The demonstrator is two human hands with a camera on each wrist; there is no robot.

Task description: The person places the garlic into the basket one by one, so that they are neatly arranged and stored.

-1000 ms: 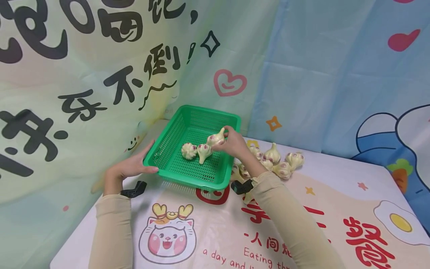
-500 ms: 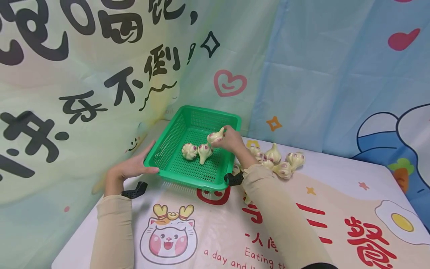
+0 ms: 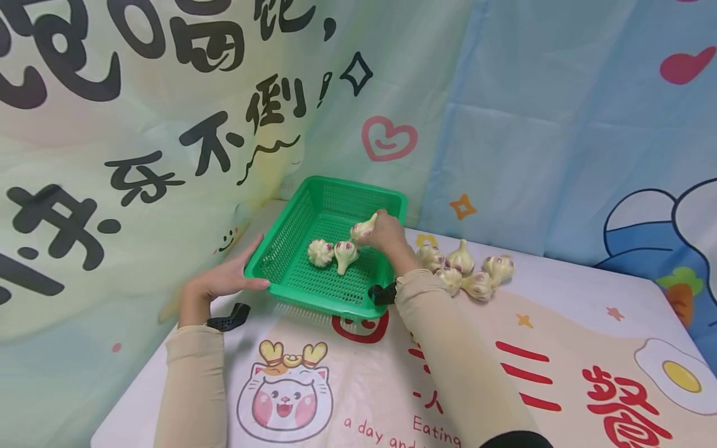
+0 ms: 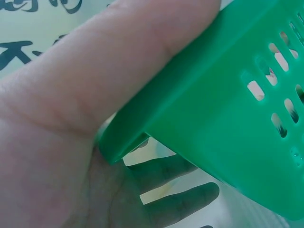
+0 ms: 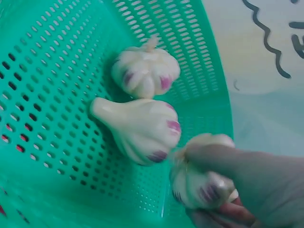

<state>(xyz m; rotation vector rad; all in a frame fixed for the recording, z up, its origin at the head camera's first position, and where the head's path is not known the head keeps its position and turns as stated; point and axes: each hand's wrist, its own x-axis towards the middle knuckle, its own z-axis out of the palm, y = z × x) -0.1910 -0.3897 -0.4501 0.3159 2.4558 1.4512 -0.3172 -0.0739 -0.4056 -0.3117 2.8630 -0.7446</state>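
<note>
A green perforated plastic basket (image 3: 322, 307) stands in the corner by the backdrop. My left hand (image 3: 226, 277) holds its left rim, the thumb over the rim and the other fingers outside and below it in the left wrist view. Inside the basket, my right hand (image 3: 389, 235) grips a garlic bulb (image 3: 364, 229) with purple streaks, near the right side. Two more garlic bulbs lie side by side on the basket floor: a rounder garlic bulb (image 3: 320, 253) and a long-necked garlic bulb (image 3: 345, 254). Part of the gripped bulb is hidden by the fingers.
Several garlic bulbs (image 3: 461, 256) lie grouped on the table right of the basket, partly behind the right forearm. A printed cloth (image 3: 358, 386) covers the table. Hanging printed backdrops (image 3: 504, 124) close off the left and far sides.
My right wrist and forearm have swung left toward the basket, while the gripped garlic bulb has sunk slightly behind the fingers. The left hand keeps its hold on the rim. The head view has shifted slightly.
</note>
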